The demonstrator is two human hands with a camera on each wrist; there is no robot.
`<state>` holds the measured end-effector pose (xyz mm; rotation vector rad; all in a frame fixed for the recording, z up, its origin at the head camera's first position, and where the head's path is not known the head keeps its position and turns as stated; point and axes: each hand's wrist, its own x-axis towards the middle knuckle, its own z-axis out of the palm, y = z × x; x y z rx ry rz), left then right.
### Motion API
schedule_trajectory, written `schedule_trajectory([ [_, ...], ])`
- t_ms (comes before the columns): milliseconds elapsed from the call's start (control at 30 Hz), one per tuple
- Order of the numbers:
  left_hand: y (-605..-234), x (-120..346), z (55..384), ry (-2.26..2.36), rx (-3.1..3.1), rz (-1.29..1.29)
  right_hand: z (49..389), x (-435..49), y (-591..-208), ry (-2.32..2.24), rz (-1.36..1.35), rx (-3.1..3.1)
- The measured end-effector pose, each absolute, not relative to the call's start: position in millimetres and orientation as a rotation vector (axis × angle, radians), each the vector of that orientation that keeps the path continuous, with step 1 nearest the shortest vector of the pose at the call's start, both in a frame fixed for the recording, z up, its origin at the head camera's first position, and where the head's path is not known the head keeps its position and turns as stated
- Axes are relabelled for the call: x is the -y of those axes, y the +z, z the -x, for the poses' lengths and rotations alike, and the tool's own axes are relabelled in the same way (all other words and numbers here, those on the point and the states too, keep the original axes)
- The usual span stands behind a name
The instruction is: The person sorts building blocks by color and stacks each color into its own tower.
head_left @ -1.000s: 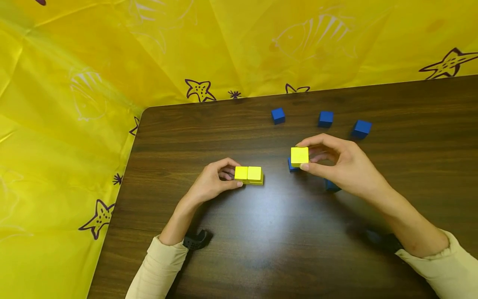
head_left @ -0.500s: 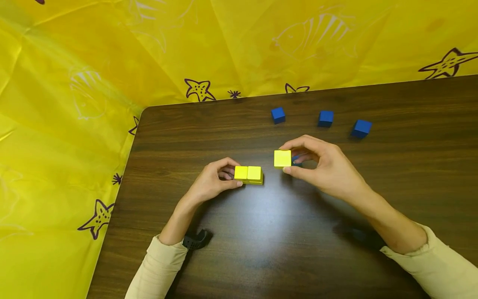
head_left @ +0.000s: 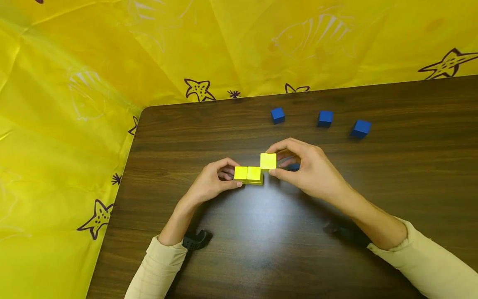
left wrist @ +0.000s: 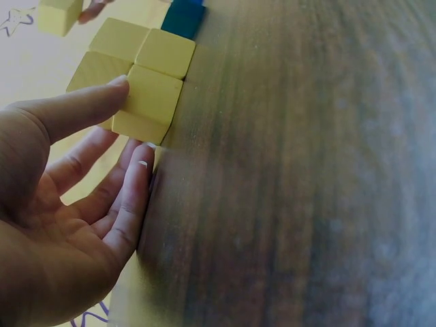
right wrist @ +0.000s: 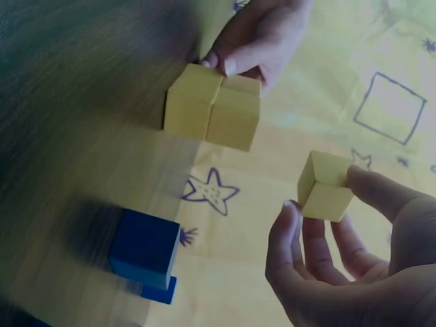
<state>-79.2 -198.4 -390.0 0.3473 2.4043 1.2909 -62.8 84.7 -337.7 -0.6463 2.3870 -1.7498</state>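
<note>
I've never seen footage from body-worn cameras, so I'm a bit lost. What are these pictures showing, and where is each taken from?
No machine appears here: a person is working bare-handed. The wide view comes from a head-worn camera looking forward and down; the other two come from a camera on each wrist. On the dark brown table is a yellow stack, two blocks across and apparently two high; the left hand holds its left end. The right hand pinches a single yellow block, raised and apart from that stack. Three blue blocks stand farther back, and another blue block is partly hidden by the right hand.
</note>
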Motion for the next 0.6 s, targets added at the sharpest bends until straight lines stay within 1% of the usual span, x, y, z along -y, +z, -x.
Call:
schedule_trajectory([
  [600,-390.7,199.7,81.2,1.296,-2.397,-0.375,65.1,-64.5,-341.0,-1.627,0.628,-2.446],
])
